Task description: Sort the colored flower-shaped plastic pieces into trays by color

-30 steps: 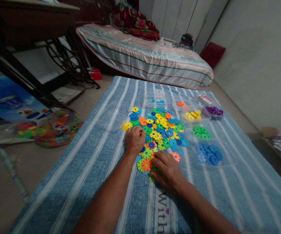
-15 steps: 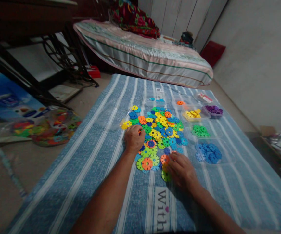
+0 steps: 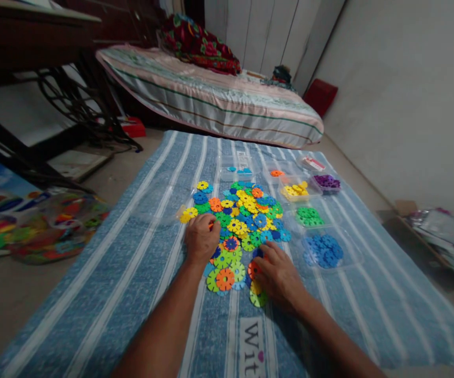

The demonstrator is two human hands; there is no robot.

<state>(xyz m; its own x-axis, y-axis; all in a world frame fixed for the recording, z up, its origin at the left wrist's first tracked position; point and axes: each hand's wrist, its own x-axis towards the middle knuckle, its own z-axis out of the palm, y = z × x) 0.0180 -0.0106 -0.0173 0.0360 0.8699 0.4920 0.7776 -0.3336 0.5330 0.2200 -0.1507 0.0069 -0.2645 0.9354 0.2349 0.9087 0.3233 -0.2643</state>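
Observation:
A mixed heap of flat, notched plastic flower discs (image 3: 246, 210) in yellow, green, blue and orange lies spread on the striped cloth. At the heap's left edge, my left hand (image 3: 203, 239) is closed, and a bit of an orange disc (image 3: 211, 225) shows between its fingers. My right hand (image 3: 280, 273) rests low over the heap's near right side, fingers apart and pointing into the discs. Its fingertips are near a dark blue disc (image 3: 257, 253), and its palm partly covers an orange disc (image 3: 252, 270). A lime green disc (image 3: 257, 300) lies just below.
Clear plastic tubs along the right hold blue discs (image 3: 324, 251), green discs (image 3: 309, 216), yellow discs (image 3: 295, 190) and purple discs (image 3: 327, 182). Farther back, one tub (image 3: 236, 170) has light blue discs, another an orange disc (image 3: 276, 173). A bed (image 3: 211, 105) stands beyond.
The view has shifted, so the table appears lower and farther left. My right hand has slid slightly forward and left across the heap. My left hand stays closed at the left edge.

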